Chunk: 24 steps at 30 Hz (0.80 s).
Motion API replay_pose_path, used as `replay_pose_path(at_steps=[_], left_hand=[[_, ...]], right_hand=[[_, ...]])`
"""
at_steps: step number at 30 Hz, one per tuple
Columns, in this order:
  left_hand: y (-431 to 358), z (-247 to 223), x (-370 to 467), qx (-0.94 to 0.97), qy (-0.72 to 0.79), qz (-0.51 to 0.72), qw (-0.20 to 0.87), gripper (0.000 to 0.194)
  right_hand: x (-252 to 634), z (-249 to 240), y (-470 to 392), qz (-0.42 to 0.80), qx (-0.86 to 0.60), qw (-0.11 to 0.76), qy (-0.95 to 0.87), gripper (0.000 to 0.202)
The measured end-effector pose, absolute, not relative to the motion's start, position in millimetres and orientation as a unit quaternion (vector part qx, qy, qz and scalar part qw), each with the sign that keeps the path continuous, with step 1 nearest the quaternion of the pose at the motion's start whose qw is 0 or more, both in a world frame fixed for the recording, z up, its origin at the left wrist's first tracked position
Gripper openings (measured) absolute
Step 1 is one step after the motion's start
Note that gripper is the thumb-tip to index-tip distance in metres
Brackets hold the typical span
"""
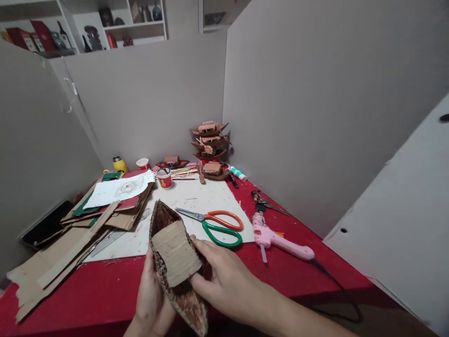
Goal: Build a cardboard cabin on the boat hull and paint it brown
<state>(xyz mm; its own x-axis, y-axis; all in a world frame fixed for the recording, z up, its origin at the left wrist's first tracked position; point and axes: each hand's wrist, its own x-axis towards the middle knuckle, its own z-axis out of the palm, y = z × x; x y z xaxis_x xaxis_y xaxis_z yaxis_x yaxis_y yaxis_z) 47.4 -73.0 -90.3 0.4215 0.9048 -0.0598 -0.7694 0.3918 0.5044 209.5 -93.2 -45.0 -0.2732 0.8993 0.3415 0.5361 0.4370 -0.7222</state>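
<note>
A brown model boat [191, 304], pointed at both ends, is held up near the table's front edge. Across its middle lies a tan piece of cardboard [176, 252]. My left hand [152, 295] is closed around the boat's left side from below. On the opposite side, my right hand [224, 276] grips the boat's edge, fingers and thumb by the cardboard piece; some fingertips are hidden. Just beyond my right hand lie scissors [205, 216] with one orange and one green handle. A pink glue gun [280, 243] rests to the right.
Cardboard sheets [45, 267] and a drawing [119, 189] cover the left side. Finished-looking model boats [209, 140] are stacked at the back, near thin sticks [184, 172] and a paper cup [164, 179]. Pliers [270, 203] lie by the right partition [298, 117]. The glue gun's cord [340, 285] trails rightward.
</note>
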Motion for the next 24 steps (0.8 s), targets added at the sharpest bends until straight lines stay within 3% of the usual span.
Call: replay_pose_path(at_steps=[4,10,15,20,24], left_hand=[[-76.0,-79.4,45.0,0.196,0.135,0.460,0.855,0.055],[-76.5,-76.6,46.4,0.187,0.106,0.417,0.883,0.054],[-76.8,-79.1,47.0,0.155,0.126,0.389,0.899,0.063],[-82.5,-76.8,51.0,0.152,0.151,0.359,0.908,0.074],[-97.1,-78.6,54.1,0.139,0.196,0.364,0.900,0.070]], right_hand=[[231.5,-34.0,-103.7,0.277,-0.476,0.331,-0.767,0.033],[257.0,-15.7,-96.5,0.309,-0.500,0.378,-0.715,0.037],[265.8,-5.3,-97.8,0.358,-0.461,0.325,-0.744,0.030],[260.5,-17.0,-96.3,0.269,-0.476,0.460,-0.699,0.024],[253.4,-24.1,-99.0,0.229,-0.425,0.485,-0.729,0.019]])
